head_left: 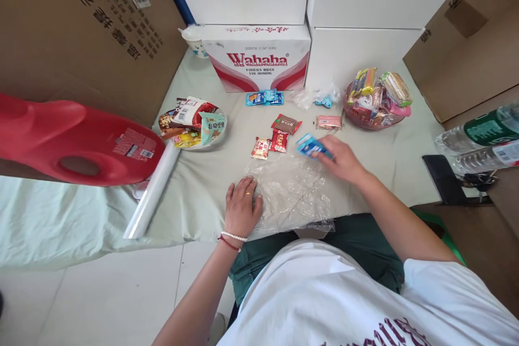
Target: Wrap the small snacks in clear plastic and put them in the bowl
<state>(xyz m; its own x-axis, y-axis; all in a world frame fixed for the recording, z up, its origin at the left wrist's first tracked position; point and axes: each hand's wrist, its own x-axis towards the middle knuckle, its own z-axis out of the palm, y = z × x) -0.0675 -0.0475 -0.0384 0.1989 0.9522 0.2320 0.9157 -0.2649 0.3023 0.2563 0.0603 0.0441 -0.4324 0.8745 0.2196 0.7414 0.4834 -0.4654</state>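
My left hand (243, 205) lies flat, fingers spread, at the left edge of a clear sheet of plastic film (294, 192) on the cloth. Between the fingers of my right hand (340, 157) is a blue snack packet (312, 146), held above the film's far right part. Just beyond the film lie a brown packet (286, 123), a red packet (279, 140) and a cream-and-red packet (260, 147). A pink packet (328, 121) rests farther right. Several blue packets (265, 98) lie in front of the Wahaha box (259, 62).
A bowl of snacks (219, 138) stands at the left, another bowl (357, 119) at the right. A film roll (152, 192) and a red jug (77, 140) are on the left. Plastic bottles (484, 132) and a black phone-like slab (444, 178) lie at the right edge. Crumpled plastic (304, 98) sits behind.
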